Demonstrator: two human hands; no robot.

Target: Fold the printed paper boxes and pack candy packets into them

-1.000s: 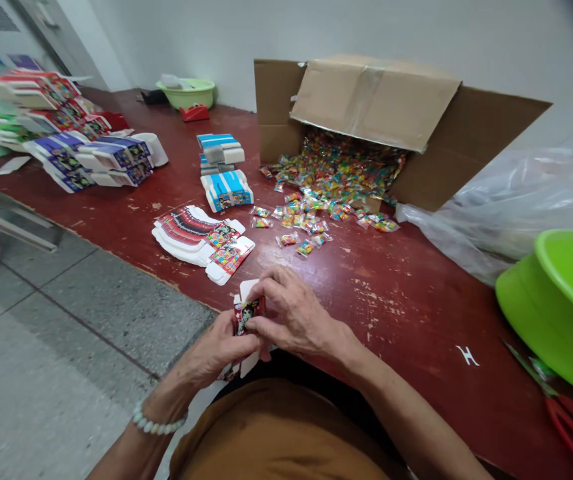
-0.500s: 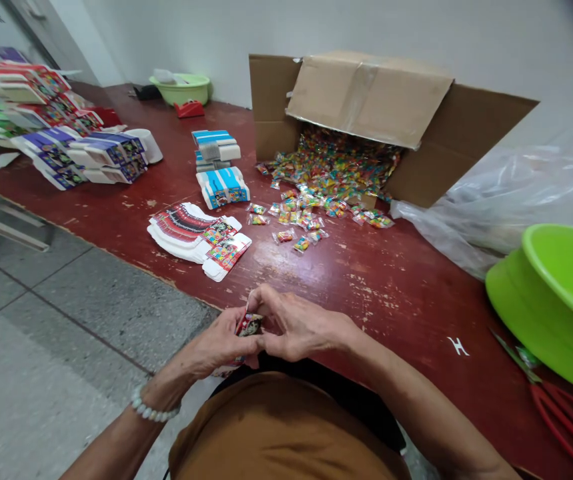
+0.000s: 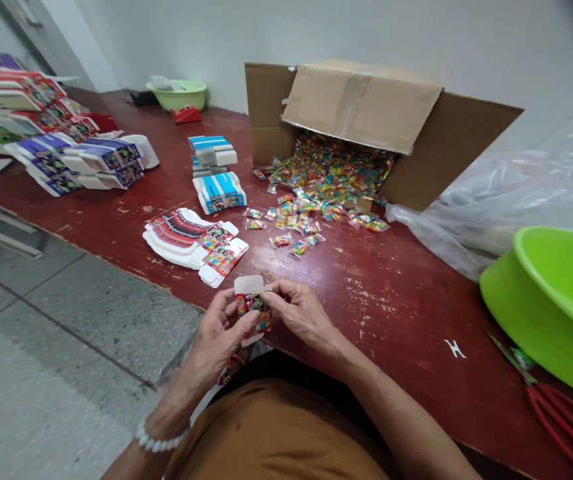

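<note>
A small red printed carton (image 3: pixel 255 308) stands between my two hands at the table's front edge, its white top flap raised. My left hand (image 3: pixel 223 327) is closed round its left side, with the thumb across the printed front. At the upper right edge, my right hand (image 3: pixel 299 308) pinches the carton near the flap. Just beyond lies a fanned stack of flat red-and-white cartons (image 3: pixel 179 237). Several wrapped candies (image 3: pixel 299 248) are scattered on the table past my hands. Another printed piece (image 3: pixel 235 363) shows partly below my left hand.
A tipped cardboard box (image 3: pixel 356 100) spills wrapped candies at the back. Blue cartons (image 3: pixel 220 192) and purple cartons (image 3: pixel 106 160) are stacked to the left. At right are a green basin (image 3: pixel 531 300), red-handled scissors (image 3: pixel 541 393) and clear plastic sheeting (image 3: pixel 526 173).
The carton has come up into plain view, opened out with its flap standing. My right hand has shifted from cupping it to pinching its right edge.
</note>
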